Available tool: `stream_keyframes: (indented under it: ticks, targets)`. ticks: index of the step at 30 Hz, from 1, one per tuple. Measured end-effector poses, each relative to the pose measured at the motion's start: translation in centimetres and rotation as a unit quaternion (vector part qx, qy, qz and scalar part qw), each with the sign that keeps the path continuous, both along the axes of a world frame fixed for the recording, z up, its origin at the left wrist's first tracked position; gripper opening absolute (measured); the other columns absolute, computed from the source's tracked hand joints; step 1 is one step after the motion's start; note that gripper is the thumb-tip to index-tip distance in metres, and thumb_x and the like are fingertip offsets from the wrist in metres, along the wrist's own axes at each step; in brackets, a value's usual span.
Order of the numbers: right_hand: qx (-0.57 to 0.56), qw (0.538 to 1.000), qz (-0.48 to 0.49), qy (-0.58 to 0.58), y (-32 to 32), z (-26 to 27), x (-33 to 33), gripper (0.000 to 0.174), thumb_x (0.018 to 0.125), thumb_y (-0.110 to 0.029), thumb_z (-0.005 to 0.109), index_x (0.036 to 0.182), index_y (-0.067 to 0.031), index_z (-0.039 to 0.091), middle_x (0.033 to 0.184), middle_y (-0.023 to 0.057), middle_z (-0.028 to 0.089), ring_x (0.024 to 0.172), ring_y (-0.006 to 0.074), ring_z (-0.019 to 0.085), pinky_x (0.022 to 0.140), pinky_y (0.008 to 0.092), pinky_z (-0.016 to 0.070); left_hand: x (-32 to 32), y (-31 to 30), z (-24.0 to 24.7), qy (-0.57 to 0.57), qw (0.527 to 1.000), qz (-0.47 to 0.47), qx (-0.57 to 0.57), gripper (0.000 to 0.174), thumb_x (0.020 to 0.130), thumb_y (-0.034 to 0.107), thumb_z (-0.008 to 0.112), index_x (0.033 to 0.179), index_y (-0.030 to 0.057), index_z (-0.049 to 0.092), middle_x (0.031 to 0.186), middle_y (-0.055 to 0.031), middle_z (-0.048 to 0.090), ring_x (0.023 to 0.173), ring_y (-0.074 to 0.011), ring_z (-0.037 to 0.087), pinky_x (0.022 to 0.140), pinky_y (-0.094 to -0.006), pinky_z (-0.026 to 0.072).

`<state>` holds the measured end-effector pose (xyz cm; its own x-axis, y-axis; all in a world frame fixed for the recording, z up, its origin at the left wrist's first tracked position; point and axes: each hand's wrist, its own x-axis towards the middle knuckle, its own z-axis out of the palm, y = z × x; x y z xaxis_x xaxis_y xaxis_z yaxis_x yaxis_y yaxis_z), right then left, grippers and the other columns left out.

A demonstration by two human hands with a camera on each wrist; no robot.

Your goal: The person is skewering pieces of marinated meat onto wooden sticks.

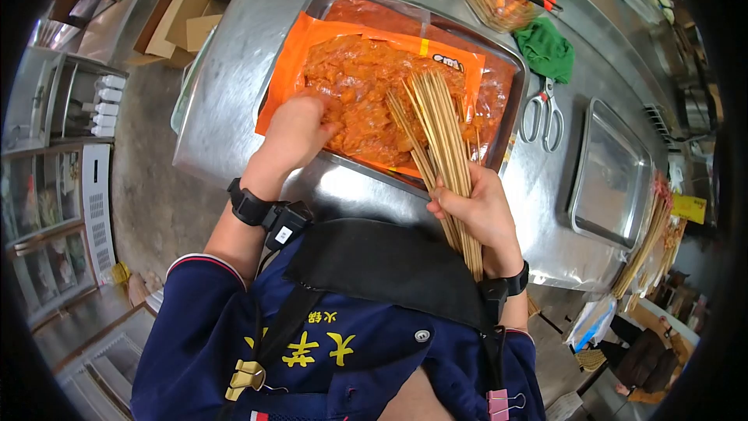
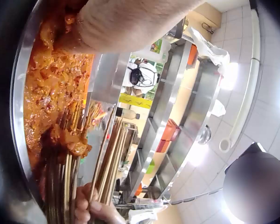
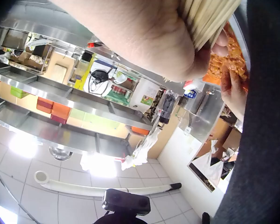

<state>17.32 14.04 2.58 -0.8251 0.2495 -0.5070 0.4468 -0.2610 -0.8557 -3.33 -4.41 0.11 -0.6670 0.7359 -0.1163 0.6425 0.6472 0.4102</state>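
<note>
My right hand (image 1: 479,206) grips a thick bundle of bamboo skewers (image 1: 440,113), which slants over the right part of the meat. In the left wrist view, chunks of red meat (image 2: 74,142) sit on some of the skewers. My left hand (image 1: 300,132) is at the near left of the marinated meat (image 1: 354,70), its curled fingers pinching at it; the fingertips are partly sunk in the red sauce. The meat lies spread on an opened orange bag (image 1: 284,82), inside a metal tray (image 1: 523,82) on the steel table.
Scissors (image 1: 543,117) and a green cloth (image 1: 545,48) lie right of the tray. Behind them stands a clear container (image 1: 499,8) with pens. A second metal tray (image 1: 612,175) is farther right, with bundled skewers (image 1: 645,245) beside it. Cardboard boxes (image 1: 183,12) stand at the left.
</note>
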Motion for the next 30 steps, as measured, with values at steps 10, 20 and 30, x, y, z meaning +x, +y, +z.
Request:
stream_keyframes:
  ticks: [10,20,30]
  targets:
    - [0.016,1.000,-0.003,-0.003,-0.2,0.2,-0.1,0.012,0.079,-0.005,0.060,0.087,0.0034,0.057,0.072,0.0028,0.060,0.062,0.0092,0.061,0.055,0.0217,0.0482,-0.3,1.4,-0.1,-0.183,0.933,0.114,0.287,0.020,0.084,0.011,0.058,0.097,-0.0040,0.061,0.085,-0.0129,0.064,0.076,-0.0227,0.062,0.068,-0.0311,0.0493]
    - [0.024,1.000,0.006,0.005,-0.4,0.3,-0.1,0.016,0.079,-0.008,0.062,0.088,0.0045,0.058,0.071,0.0036,0.060,0.062,0.0082,0.060,0.055,0.0220,0.0479,1.1,3.7,0.1,-0.552,0.699,0.095,0.444,0.028,0.085,0.004,0.056,0.112,-0.0021,0.055,0.100,-0.0063,0.061,0.086,-0.0104,0.057,0.075,-0.0227,0.0469]
    - [0.003,1.000,0.015,-0.011,-0.2,0.5,-0.2,0.012,0.077,-0.003,0.058,0.088,0.0016,0.055,0.076,0.0063,0.060,0.063,0.0112,0.061,0.055,0.0217,0.0495,2.2,4.0,0.6,-0.481,0.715,0.074,0.502,0.027,0.085,-0.002,0.052,0.112,-0.0028,0.054,0.106,-0.0087,0.061,0.098,-0.0150,0.058,0.084,-0.0263,0.0473]
